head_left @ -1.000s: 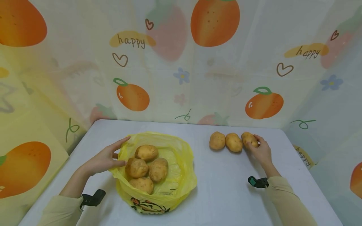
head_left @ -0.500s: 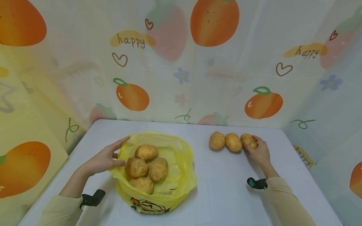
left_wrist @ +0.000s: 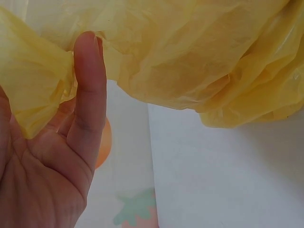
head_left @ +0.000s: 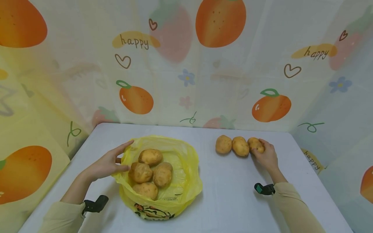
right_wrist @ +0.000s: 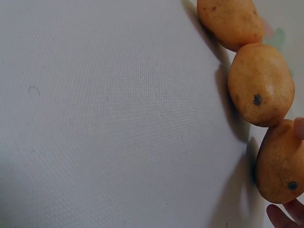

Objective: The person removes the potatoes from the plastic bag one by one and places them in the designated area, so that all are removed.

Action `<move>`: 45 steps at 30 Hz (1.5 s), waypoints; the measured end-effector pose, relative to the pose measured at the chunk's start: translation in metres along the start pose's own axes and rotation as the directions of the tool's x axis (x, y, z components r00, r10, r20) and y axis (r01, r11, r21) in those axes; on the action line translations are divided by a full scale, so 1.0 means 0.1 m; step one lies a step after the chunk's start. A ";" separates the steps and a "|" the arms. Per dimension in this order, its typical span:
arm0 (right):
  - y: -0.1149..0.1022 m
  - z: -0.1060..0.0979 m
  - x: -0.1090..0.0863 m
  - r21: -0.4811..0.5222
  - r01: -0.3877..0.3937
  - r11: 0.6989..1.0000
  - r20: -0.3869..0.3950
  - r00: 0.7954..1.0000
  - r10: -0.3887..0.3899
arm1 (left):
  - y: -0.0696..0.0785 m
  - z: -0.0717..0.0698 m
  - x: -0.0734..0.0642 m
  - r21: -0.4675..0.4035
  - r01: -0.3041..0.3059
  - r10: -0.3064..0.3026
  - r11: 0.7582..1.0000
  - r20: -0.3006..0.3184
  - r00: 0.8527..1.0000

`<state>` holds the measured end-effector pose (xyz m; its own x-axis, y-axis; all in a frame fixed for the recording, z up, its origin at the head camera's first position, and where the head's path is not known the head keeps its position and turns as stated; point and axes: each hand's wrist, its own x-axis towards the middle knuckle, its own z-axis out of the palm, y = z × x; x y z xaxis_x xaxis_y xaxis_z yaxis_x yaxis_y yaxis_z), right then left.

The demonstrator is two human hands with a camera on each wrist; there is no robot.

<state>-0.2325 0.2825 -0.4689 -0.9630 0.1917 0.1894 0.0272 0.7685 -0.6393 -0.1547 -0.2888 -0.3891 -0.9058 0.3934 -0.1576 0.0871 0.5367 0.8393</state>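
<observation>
A yellow plastic bag (head_left: 186, 194) stands with its mouth wide, several potatoes (head_left: 162, 174) lying inside toward its left. My left hand (head_left: 106, 165) holds the bag's left rim, index finger and thumb spread along it; in the left wrist view a fold of yellow plastic (left_wrist: 40, 90) passes between the thumb and fingers. At the table's back right, my right hand (head_left: 268, 157) grips the rightmost potato (head_left: 255, 145) of a row of three, fingers round its right side. That potato touches the middle potato (head_left: 240, 146), which sits against the left potato (head_left: 223, 144).
The white table (head_left: 227, 194) ends at the back against a fruit-print curtain (head_left: 204, 81), which also hangs at both sides. A black wrist camera (head_left: 96, 204) juts from the left cuff, another black wrist camera (head_left: 264, 189) from the right.
The right hand has shifted its potato slightly left, closing the small gap to the middle potato. Left hand and bag have stayed in place.
</observation>
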 end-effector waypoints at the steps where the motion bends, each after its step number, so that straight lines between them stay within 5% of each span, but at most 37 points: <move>1: 0.00 0.00 0.00 -0.001 0.000 1.000 -0.003 1.000 0.000 | 0.00 0.00 0.00 0.000 -0.001 0.001 1.000 -0.001 1.000; 20: -0.02 -0.07 -0.02 -0.009 -0.006 1.000 0.015 1.000 0.007 | -0.01 0.00 0.01 -0.001 -0.011 0.011 1.000 0.003 1.000; 26: -0.06 -0.09 -0.01 0.003 0.024 1.000 -0.032 0.999 -0.024 | 0.00 -0.02 0.01 -0.012 -0.017 0.017 1.000 0.007 1.000; 36: -0.21 -0.09 0.03 0.058 0.136 0.989 -0.146 0.981 -0.126 | 0.03 -0.02 0.00 -0.008 -0.002 0.002 1.000 0.008 1.000; 45: -0.46 -0.10 0.03 0.102 0.239 0.966 -0.063 0.970 -0.234 | 0.02 -0.02 0.01 0.005 -0.027 0.027 1.000 0.010 1.000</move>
<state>-0.2340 0.2532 -0.4315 -0.9240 0.0444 0.3798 -0.2316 0.7256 -0.6480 -0.1562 -0.2882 -0.3865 -0.8988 0.4154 -0.1399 0.1137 0.5293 0.8408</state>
